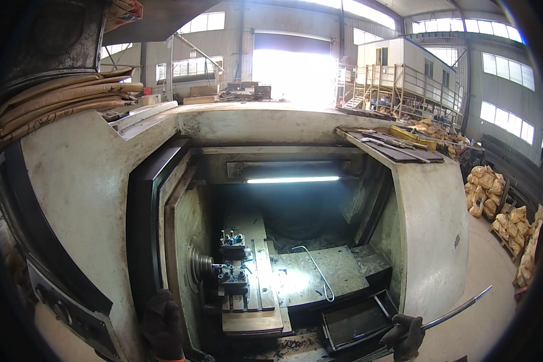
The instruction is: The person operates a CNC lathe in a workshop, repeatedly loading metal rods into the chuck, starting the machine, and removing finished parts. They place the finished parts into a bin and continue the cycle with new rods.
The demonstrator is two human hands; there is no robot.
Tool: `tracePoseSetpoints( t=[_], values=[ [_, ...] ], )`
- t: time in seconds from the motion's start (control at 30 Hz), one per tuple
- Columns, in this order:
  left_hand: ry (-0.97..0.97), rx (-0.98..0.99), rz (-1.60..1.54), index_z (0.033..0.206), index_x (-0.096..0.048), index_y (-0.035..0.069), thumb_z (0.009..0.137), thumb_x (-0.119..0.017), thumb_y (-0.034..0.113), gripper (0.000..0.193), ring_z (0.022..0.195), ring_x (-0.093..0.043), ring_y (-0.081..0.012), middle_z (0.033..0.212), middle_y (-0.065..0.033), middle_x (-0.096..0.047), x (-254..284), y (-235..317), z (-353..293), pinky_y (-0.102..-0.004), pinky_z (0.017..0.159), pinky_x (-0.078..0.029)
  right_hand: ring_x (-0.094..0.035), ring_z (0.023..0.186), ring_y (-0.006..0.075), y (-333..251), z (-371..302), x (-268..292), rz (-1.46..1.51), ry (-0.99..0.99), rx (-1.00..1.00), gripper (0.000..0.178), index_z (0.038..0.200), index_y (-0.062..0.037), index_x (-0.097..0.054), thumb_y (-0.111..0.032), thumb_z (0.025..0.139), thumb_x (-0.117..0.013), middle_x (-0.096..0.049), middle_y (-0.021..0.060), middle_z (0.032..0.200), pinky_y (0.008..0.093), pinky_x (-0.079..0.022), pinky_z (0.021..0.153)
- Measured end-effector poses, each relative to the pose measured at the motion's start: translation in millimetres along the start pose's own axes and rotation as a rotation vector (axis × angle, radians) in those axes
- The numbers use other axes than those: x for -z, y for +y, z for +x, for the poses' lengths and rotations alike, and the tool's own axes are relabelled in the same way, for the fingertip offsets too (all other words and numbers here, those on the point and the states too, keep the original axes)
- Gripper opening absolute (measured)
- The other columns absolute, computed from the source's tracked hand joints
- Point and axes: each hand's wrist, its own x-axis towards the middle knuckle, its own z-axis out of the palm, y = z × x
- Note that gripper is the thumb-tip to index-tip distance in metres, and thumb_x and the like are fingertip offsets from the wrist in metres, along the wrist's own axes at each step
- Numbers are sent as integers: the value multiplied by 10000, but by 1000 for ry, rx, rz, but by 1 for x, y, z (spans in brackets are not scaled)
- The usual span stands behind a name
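From the tool block (236,270), the spindle (204,266) lies at nine o'clock, the light tube (292,180) at one, and a rod (315,269) at three on a plate (344,271). The tray (356,323) sits at four, the right hand (404,336) beyond it, the left hand (163,326) between seven and eight. Strips (398,148) rest on the housing (434,223) at two

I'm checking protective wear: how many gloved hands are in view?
2: the dark-gloved left hand, by the lower end of the tall black machine panel, and the dark-gloved right hand, at lower right, holding a slender grey metal rod.
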Motion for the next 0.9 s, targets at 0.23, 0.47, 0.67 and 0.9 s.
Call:
tracePoseSetpoints(
  t=[0.23,0.47,0.67,0.9],
  values=[
    [-14,-16,43,1160,-689,6,1004,-643,158,223,1026,-699,-297,1103,-160,-725,-1,3,1,-381,914,-561,-500,316,244,-1,-1,0,-9,35,-32,738,948,28,-706,-621,1050,-370,-571,151,458,341,-386,334],
    [-25,-28,107,1148,-687,4,1004,-635,156,216,1029,-699,-314,1103,-164,-722,0,5,2,-388,919,-559,-487,431,168,-15,-5,-3,-1,-78,-106,737,1154,38,-700,-621,1051,-387,-522,53,515,326,-449,466],
    [-4,1,23,1151,-690,7,1007,-645,191,238,1016,-700,-308,1096,-170,-722,-2,6,1,-392,899,-563,-451,395,157,-36,-9,-18,21,-111,-135,740,1129,38,-711,-623,1049,-389,-498,41,496,327,-431,436],
    [-3,-49,91,1149,-690,8,1019,-638,235,267,992,-708,-307,1085,-168,-726,-1,8,2,-384,875,-572,-477,334,208,-18,-4,-4,-27,-43,-76,738,1006,35,-708,-625,1047,-381,-537,105,458,328,-395,361]
  ],
)
